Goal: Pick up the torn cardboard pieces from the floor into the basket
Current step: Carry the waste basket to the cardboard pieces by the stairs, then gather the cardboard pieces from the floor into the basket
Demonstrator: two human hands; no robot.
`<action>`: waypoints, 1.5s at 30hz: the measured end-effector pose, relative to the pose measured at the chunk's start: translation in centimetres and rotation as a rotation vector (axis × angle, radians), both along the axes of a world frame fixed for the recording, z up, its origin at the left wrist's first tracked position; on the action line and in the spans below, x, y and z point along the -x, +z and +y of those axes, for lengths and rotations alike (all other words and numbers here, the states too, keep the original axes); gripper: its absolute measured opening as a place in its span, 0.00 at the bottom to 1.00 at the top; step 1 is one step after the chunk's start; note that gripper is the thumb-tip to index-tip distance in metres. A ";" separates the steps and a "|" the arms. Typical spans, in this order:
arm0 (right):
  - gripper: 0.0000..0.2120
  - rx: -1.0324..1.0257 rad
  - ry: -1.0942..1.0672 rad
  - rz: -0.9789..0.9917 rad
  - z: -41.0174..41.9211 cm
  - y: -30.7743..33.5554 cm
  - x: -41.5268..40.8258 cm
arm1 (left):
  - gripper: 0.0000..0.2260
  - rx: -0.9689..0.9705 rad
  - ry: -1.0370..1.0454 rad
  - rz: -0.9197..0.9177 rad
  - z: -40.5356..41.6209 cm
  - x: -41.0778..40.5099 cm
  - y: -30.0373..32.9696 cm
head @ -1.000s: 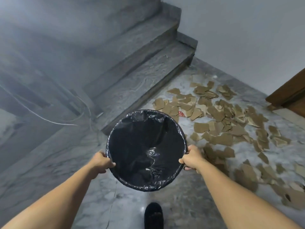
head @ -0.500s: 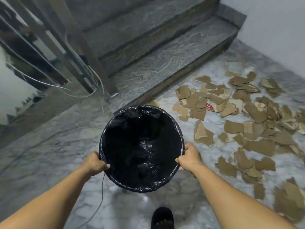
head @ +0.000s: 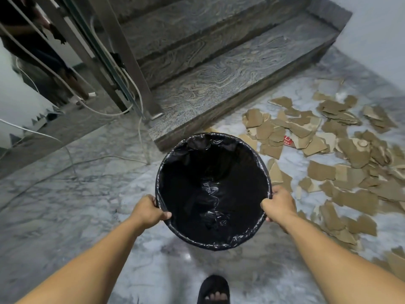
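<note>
So in the head view the basket (head: 213,191), gripped at its rim by the left hand (head: 147,212) and right hand (head: 277,205), has swung closer to the stairs (head: 230,69), cardboard pieces (head: 328,163) still scattered at 2 o'clock, none collected yet.

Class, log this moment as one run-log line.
left hand: grips basket rim | right hand: grips rim | cardboard pieces: on floor
</note>
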State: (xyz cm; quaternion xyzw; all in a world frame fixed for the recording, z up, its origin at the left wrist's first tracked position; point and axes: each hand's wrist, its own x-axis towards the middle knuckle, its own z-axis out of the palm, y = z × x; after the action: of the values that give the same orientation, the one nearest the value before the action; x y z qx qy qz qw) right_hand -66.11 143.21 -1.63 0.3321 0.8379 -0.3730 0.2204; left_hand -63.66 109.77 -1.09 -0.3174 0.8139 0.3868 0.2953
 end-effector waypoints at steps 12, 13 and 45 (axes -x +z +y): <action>0.15 -0.195 -0.110 -0.010 8.4 -0.7 1.0 | 0.07 -0.092 -0.157 0.048 9.5 4.0 -2.5; 0.16 -0.193 -0.108 -0.007 8.5 -0.9 0.9 | 0.07 -0.085 -0.158 0.049 9.8 3.9 -2.9; 0.08 -0.013 0.025 -0.176 47.7 -3.6 -17.2 | 0.12 0.245 -0.793 0.302 51.1 -7.3 -5.1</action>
State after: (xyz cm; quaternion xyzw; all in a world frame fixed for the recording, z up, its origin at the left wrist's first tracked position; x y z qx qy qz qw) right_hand -48.92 190.95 -5.20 0.3546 0.8217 -0.3342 0.2957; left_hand -56.31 160.90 -6.20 0.0468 0.9466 0.1863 0.2589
